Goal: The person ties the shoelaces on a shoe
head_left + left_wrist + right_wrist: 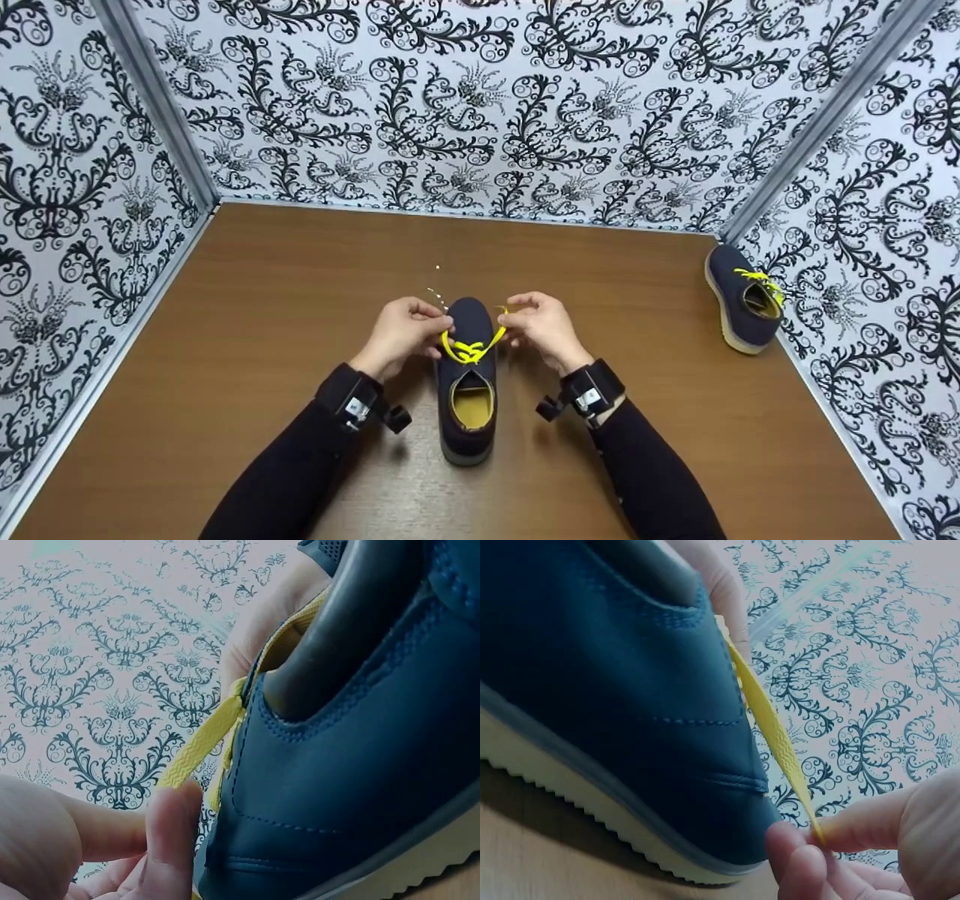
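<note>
A dark navy shoe (466,435) with a yellow lining stands on the table, its toe pointing away from me. Yellow shoelace (470,352) crosses its upper. On the left of the toe, my left hand (405,334) pinches one lace end between thumb and finger. My right hand (546,326) pinches the other end on the opposite side. In the left wrist view a flat lace (202,742) runs from the eyelets to the thumb and fingertip. From the right wrist, the lace (772,727) looks taut and slightly twisted. The shoe's far side is hidden in each wrist view.
A second navy shoe (739,300) with yellow laces sits at the table's right edge, against the wall. Patterned panels (450,97) enclose the brown wooden table (315,255) at the back and both sides. Each wrist wears a black strap with a camera.
</note>
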The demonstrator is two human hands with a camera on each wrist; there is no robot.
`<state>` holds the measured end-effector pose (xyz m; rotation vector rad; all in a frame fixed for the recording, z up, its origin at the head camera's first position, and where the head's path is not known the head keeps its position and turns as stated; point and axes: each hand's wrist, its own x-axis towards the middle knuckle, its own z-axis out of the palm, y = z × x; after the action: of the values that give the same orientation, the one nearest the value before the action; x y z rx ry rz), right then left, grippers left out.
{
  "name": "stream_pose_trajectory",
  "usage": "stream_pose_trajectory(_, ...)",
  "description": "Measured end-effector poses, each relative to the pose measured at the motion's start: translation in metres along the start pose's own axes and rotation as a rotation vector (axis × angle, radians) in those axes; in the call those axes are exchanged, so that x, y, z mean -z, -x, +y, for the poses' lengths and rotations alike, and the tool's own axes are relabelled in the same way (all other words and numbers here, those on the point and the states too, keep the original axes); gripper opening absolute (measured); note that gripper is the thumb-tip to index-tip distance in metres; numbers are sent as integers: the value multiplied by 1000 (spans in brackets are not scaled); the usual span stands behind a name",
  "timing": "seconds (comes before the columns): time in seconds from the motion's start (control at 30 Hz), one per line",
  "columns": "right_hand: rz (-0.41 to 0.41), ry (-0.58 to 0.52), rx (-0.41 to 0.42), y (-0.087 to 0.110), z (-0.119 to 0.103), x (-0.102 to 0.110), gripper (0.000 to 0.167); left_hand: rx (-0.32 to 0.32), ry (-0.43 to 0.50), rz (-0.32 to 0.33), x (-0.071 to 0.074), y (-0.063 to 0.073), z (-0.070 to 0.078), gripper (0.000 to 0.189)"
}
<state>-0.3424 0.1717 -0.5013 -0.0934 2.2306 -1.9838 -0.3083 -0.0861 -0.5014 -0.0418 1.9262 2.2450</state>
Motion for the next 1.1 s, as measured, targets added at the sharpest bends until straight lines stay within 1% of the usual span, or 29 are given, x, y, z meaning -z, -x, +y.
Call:
stream_pose_trajectory(0.07, 0, 15, 34, 0, 1, 1, 39, 4, -8, -7, 0, 0, -1, 18)
stream_pose_trajectory(0.13, -4, 9, 61, -1, 1, 2, 29, -1, -13, -12, 0, 0, -1, 17)
stream_pose_trajectory(0.2, -3, -11, 64, -1, 0, 4, 20, -7, -18, -8, 0, 0, -1, 15)
stream_pose_trajectory(0.27, -5, -40, 49, -1, 0, 5, 15, -17, -21, -5, 0, 0, -1, 16)
stream_pose_trajectory(0.37, -8, -64, 41, -1, -2, 7, 15, -61, -11, -5, -1, 1, 0, 21)
stream_pose_trajectory(0.5, -10, -58, 57, -2, -3, 8, 14, -148, 12, -28, -2, -1, 1, 28)
stream_pose_trajectory(0.57, -19, -57, 62, -2, -3, 8, 14, -164, 5, -43, -1, -2, 0, 28)
stream_pose_trajectory(0.63, -33, -58, 63, -2, -3, 8, 15, -145, -36, -59, 2, -2, -2, 26)
stream_pose_trajectory(0.73, -55, -60, 62, -1, -4, 7, 15, -74, -97, -74, 7, -1, -4, 21)
stream_pose_trajectory(0.8, -63, -55, 57, -1, -4, 7, 13, -31, -126, -72, 9, 0, -4, 20)
stream_pose_trajectory(0.93, -66, -9, 41, -1, -4, 8, 12, 9, -112, -39, 11, 3, -4, 20)
stream_pose_trajectory(1.1, -71, 66, 19, -3, -3, 13, 19, 30, -71, -8, 11, 4, -6, 19)
